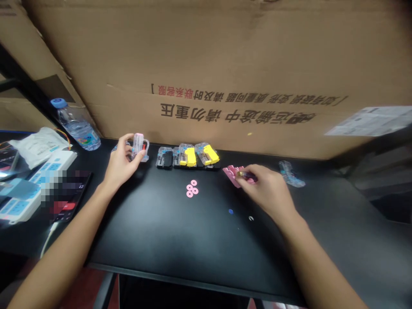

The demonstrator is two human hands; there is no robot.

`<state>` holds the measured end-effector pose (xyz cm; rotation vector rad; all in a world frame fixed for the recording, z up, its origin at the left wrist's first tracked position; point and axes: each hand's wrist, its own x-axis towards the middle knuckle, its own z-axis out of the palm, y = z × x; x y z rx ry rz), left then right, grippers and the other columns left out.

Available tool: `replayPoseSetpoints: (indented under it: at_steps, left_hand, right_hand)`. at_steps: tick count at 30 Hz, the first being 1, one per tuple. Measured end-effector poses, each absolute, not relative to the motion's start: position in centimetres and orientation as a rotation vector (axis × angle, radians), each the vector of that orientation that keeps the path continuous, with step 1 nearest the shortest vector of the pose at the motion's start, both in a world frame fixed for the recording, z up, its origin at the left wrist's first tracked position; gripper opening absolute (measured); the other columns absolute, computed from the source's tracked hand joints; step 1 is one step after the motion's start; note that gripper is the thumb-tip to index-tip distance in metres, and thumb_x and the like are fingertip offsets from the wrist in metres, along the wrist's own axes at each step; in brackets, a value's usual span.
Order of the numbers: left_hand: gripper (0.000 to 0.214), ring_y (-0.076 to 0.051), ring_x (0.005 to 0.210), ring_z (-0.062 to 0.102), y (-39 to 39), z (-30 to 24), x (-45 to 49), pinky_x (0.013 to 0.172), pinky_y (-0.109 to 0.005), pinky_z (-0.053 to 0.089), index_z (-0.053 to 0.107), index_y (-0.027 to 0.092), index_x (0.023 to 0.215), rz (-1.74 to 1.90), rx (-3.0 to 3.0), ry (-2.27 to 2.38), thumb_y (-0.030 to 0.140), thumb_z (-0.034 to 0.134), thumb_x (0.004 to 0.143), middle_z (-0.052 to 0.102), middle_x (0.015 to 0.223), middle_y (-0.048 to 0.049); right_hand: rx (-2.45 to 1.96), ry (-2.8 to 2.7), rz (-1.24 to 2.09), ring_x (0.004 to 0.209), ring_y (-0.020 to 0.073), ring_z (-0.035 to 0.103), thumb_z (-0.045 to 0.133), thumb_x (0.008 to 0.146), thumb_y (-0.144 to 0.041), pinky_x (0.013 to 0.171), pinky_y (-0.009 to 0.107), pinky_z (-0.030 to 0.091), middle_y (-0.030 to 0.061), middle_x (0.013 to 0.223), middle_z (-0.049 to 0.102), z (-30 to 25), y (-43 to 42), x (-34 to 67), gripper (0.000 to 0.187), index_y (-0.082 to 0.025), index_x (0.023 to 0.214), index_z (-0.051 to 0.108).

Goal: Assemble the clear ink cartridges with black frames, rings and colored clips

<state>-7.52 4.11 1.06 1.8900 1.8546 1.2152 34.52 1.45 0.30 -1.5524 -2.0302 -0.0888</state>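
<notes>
My left hand [120,165] is closed around a small clear plastic toy piece with pink and red parts [140,146], held upright at the back of the black table [167,231]. My right hand [268,189] pinches a small brass-coloured bit [240,174] over a pink toothed plastic piece [232,173]. Between the hands stands a row of clear modules with black parts [165,157] and yellow parts [200,155]. Three pink rings [192,189] lie on the table in front of the row.
A large cardboard box [225,73] walls off the back. At left are a water bottle [76,125], a white plastic bag [37,145], power strips [22,201] and a phone [69,201]. A clear piece [291,174], a blue dot [230,211] and a small white ring [251,218] lie at right.
</notes>
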Motion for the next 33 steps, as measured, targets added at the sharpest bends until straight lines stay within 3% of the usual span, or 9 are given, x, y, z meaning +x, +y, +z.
replayPoseSetpoints:
  at_steps: [5,11,17,21,25,33]
  left_hand:
    - [0.048,-0.025,0.087,0.075,4.6,0.2,-8.5,0.083,-0.037,0.057,0.062,0.025,0.138,0.789,1.977,1.991,0.050,0.066,0.097,0.078,0.093,-0.0037]
    - [0.052,-0.039,0.129,0.061,4.7,-0.2,-8.8,0.108,-0.052,0.051,0.063,0.017,0.141,0.709,2.308,2.130,0.049,0.060,0.101,0.072,0.128,-0.0169]
    - [0.041,-0.037,0.142,0.050,4.8,-0.5,-9.5,0.122,-0.058,0.040,0.070,0.025,0.134,0.563,2.603,1.708,0.050,0.052,0.107,0.068,0.144,-0.0108]
    - [0.051,-0.046,0.158,0.030,4.9,-1.4,-10.1,0.128,-0.069,0.027,0.065,0.027,0.147,0.450,2.555,1.842,0.054,0.056,0.105,0.055,0.164,-0.0079]
    - [0.061,-0.049,0.164,0.019,5.1,-2.2,-10.8,0.128,-0.075,0.023,0.055,0.027,0.158,0.389,2.427,2.035,0.057,0.053,0.104,0.043,0.172,-0.0097]
    - [0.076,-0.048,0.165,0.019,5.4,-2.4,-11.2,0.130,-0.067,0.025,0.041,0.019,0.169,0.278,2.355,2.089,0.063,0.044,0.106,0.029,0.179,-0.0118]
  right_hand:
    - [-1.903,-1.996,-0.014,0.074,0.0324,0.074,0.073,0.080,-0.038,0.056,0.034,0.042,0.0111,0.081,0.081,0.0,2.0,35.6,0.018,-0.023,0.086,0.080]
    - [-1.899,-1.939,-0.019,0.074,0.0302,0.074,0.070,0.083,-0.038,0.055,0.031,0.039,0.0091,0.082,0.081,0.4,1.9,35.1,0.016,-0.024,0.079,0.076]
    - [-1.744,-1.882,-0.092,0.078,0.0286,0.076,0.066,0.085,-0.031,0.061,0.032,0.045,0.0084,0.091,0.084,0.3,1.8,34.6,0.014,-0.024,0.089,0.077]
    - [-1.717,-1.884,-0.108,0.077,0.0277,0.075,0.063,0.084,-0.027,0.062,0.033,0.046,0.0080,0.090,0.083,0.1,1.7,34.2,0.014,-0.024,0.087,0.076]
    - [-1.690,-1.901,-0.079,0.080,0.0282,0.077,0.062,0.084,-0.027,0.063,0.033,0.048,0.0081,0.093,0.084,-0.3,1.7,33.9,0.014,-0.024,0.087,0.076]
    - [-1.643,-1.908,-0.075,0.080,0.0278,0.077,0.064,0.089,-0.029,0.064,0.034,0.050,0.0079,0.092,0.083,-0.1,1.3,33.2,0.012,-0.023,0.088,0.075]
